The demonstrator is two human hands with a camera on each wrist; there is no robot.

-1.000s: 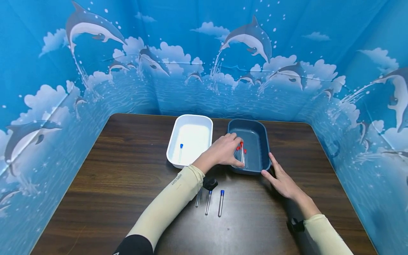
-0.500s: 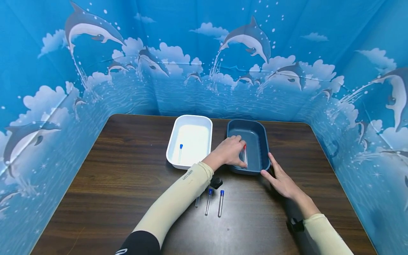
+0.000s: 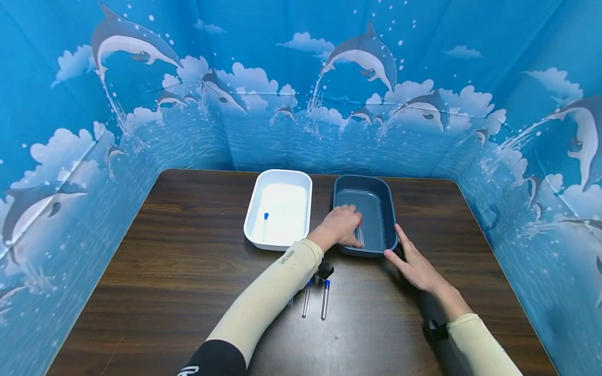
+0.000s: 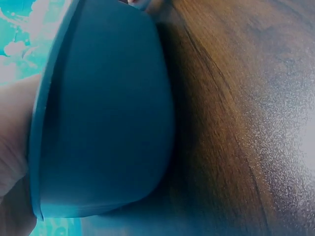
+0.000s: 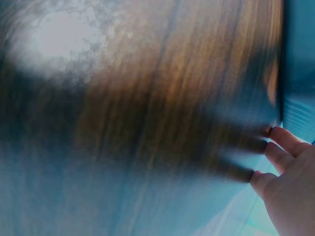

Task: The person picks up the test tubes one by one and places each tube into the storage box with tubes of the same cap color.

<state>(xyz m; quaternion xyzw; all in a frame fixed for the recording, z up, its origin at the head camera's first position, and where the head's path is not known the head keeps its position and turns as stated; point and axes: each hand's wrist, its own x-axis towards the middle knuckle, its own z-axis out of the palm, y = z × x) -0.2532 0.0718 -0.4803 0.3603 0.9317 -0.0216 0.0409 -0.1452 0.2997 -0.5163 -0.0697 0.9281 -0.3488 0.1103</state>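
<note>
My left hand (image 3: 344, 225) reaches over the near left wall of a dark blue tray (image 3: 388, 209). Its fingers curl down inside, the thumb opposite, and it grips clear test tubes with red caps (image 3: 360, 223); most of them are hidden under the hand. The left wrist view shows the tray's outer wall (image 4: 108, 108) and part of the left hand (image 4: 12, 137) at the rim. At the tray's near right corner, my right hand (image 3: 418, 269) touches the outside with extended thumb and fingers. In the right wrist view this hand (image 5: 295, 191) shows straight fingers.
A white tray (image 3: 251, 222) stands left of the dark blue one, with one blue-capped test tube (image 3: 265, 224) in it. Blue-capped test tubes (image 3: 325, 300) lie on the brown table (image 3: 188, 250) in front, one partly hidden by the left sleeve. A dolphin-print curtain (image 3: 282, 136) borders the table.
My left hand has moved slightly right and lower into the dark blue tray, covering more of the red-capped test tubes. The right hand stays at the tray's corner.
</note>
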